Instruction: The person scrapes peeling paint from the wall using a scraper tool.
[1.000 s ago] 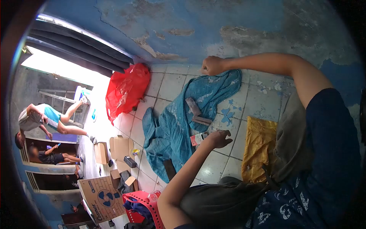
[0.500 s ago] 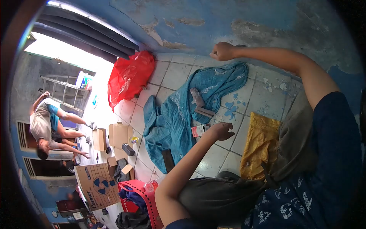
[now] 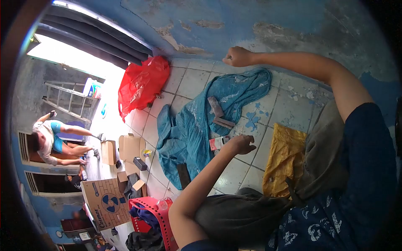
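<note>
My right hand [image 3: 239, 57] is at the top of the picture, close against the peeling blue wall [image 3: 234, 25]. Its fingers are curled into a fist, and whatever they may hold is hidden. Lower down, my left hand [image 3: 240, 145] hovers over the tiled floor with thumb and fingers apart, holding nothing visible. Beside it lies a small red-and-white box [image 3: 218, 143] at the edge of a crumpled teal cloth [image 3: 190, 131]. Two greyish blocks [image 3: 216, 106] rest on that cloth. A dark flat piece [image 3: 183, 175] lies at its lower end.
The view is turned sideways. Blue paint flakes [image 3: 252, 119] and a yellow cloth [image 3: 282, 161] lie near my legs. Farther off are a red plastic bag [image 3: 144, 85], a red basket [image 3: 165, 215], a cardboard fan box [image 3: 109, 204], a ladder [image 3: 69, 98] and another person [image 3: 54, 140].
My right hand has shifted slightly left in the picture along the wall. My left hand is nearly still. The person in the background has bent over, with arms in a different position.
</note>
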The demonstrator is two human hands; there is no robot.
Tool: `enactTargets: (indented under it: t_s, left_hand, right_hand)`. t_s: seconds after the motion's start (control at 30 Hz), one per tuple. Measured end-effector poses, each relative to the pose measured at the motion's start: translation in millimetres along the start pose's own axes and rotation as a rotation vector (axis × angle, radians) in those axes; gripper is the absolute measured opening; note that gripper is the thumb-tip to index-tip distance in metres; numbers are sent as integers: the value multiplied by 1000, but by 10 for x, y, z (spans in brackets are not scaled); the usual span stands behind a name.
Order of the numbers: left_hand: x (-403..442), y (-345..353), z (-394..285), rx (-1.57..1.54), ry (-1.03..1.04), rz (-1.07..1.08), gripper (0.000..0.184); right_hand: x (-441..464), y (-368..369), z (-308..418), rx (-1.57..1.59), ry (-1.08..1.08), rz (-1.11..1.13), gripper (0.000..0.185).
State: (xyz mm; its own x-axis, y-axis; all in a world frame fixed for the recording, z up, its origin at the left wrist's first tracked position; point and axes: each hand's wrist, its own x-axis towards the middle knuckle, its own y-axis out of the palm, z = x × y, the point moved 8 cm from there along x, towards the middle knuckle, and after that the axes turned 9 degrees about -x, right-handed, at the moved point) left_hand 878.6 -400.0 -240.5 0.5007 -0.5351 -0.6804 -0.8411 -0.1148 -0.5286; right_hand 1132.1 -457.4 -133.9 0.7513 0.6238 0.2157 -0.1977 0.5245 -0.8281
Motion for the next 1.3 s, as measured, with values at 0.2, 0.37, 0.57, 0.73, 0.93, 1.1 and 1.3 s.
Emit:
enactTargets:
  t_s: [0.2, 0.37, 0.57, 0.73, 0.93, 1.1, 1.3]
  left_hand:
    - [-22, -79, -51, -11, 56, -42, 39]
    - [13, -28, 5, 26, 21, 17, 38]
    - [2, -71, -56, -33, 31, -9, 39]
    - [49, -37, 32, 29, 25, 6, 40]
    - [-39, -79, -70, -23, 29, 1, 40]
    - [-30, -52, -33, -2, 30, 13, 41]
    - [-8, -65, -30, -12, 7, 29, 42]
  right_hand:
    - [27, -91, -408, -110, 77, -66, 37]
    - [-40, -150, -262, -128, 28, -117, 36]
    - [-118, -112, -37, -165, 31, -34, 40]
    - [-120, 17, 8, -206, 2, 16, 38]
    - [-79, 7, 156, -81, -81, -81, 39]
    - [-75, 86, 0, -184, -27, -24, 36]
    - [-168, 85, 24, -216, -50, 1, 33]
